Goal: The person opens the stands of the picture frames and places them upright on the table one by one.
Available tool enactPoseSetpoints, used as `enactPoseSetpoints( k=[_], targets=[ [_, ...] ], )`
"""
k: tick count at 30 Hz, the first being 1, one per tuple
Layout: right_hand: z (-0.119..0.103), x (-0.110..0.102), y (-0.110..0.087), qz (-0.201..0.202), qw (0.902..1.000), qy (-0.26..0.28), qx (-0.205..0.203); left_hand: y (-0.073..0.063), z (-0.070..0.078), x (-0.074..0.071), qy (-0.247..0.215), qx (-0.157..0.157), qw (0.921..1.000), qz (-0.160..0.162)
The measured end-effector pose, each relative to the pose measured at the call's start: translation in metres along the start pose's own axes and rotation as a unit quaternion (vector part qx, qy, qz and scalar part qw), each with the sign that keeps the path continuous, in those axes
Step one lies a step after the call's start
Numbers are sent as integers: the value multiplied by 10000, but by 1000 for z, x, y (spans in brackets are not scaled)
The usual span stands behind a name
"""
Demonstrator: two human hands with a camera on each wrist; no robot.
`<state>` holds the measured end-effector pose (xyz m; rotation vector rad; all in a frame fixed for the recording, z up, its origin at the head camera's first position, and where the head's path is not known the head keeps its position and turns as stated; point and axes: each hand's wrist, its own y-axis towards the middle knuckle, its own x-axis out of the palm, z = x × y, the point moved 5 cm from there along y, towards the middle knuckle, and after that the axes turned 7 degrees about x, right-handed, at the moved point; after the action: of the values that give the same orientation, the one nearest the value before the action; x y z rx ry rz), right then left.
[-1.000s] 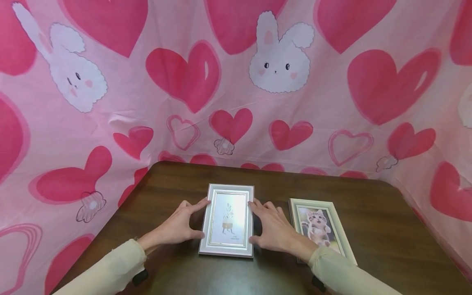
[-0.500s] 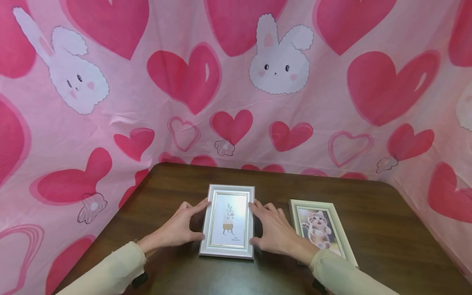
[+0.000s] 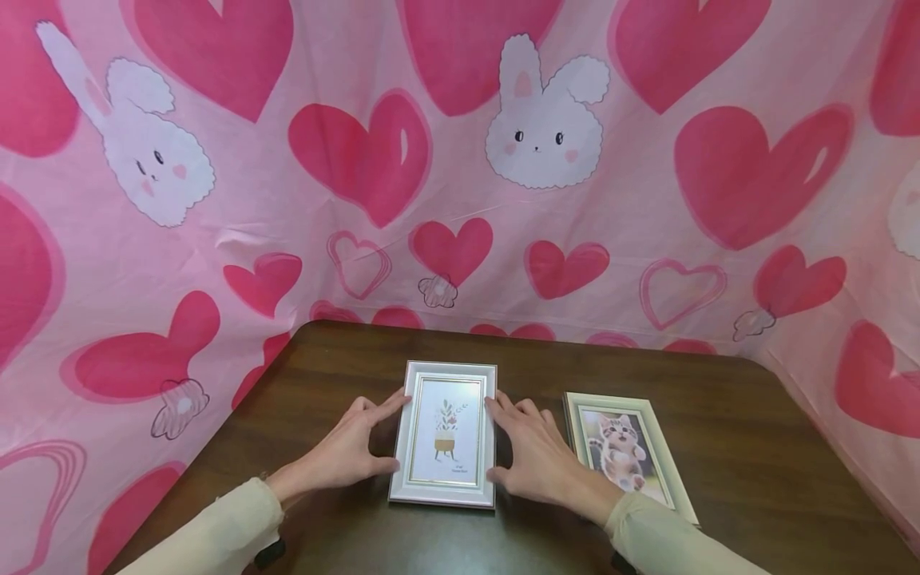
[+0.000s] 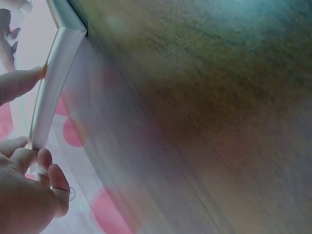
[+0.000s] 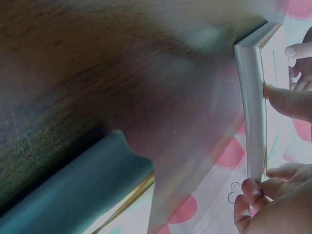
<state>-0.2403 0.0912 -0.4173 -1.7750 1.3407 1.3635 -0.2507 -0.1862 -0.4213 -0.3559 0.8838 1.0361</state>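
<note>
A white picture frame [image 3: 402, 447] with a thin gold inner line lies face up on the dark wooden table. Its print shows a potted plant on legs. My left hand [image 3: 345, 447] touches the left side of the frame with index fingertip and thumb tip, set well apart along the edge. On the opposite side my right hand [image 3: 535, 455] does likewise. In the left wrist view the thumb [image 4: 22, 85] meets the frame's front edge, while the other fingers bunch farther along. The right wrist view shows the right thumb [image 5: 287, 101] at the edge too.
A cream picture frame [image 3: 664, 455] with a kitten photo lies to the right, partly covered by the right wrist and sleeve. Pink cloth [image 3: 446, 184] with hearts and rabbits hangs around the table [image 3: 747, 447] at the back and sides.
Both hands keep their places at the sides of the white frame. The whole head view has shifted slightly downward, and the glare on the print has lessened.
</note>
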Motion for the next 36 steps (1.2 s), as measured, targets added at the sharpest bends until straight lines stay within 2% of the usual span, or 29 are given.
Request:
enactPoseSetpoints(
  k=[14,21,32,36],
  targets=[
    [-2,-2,-5,343,9992,-126,-169,-3,4,2,27,71,9998,172],
    [-2,-2,-5,409,9988,-202,-191,-5,5,3,87,221,9993,293],
    [-2,-3,-8,490,9982,-290,-209,-8,10,3,270,680,9962,480],
    [-2,-4,-10,565,9976,-315,-257,-9,12,3,302,716,9955,545]
  ],
)
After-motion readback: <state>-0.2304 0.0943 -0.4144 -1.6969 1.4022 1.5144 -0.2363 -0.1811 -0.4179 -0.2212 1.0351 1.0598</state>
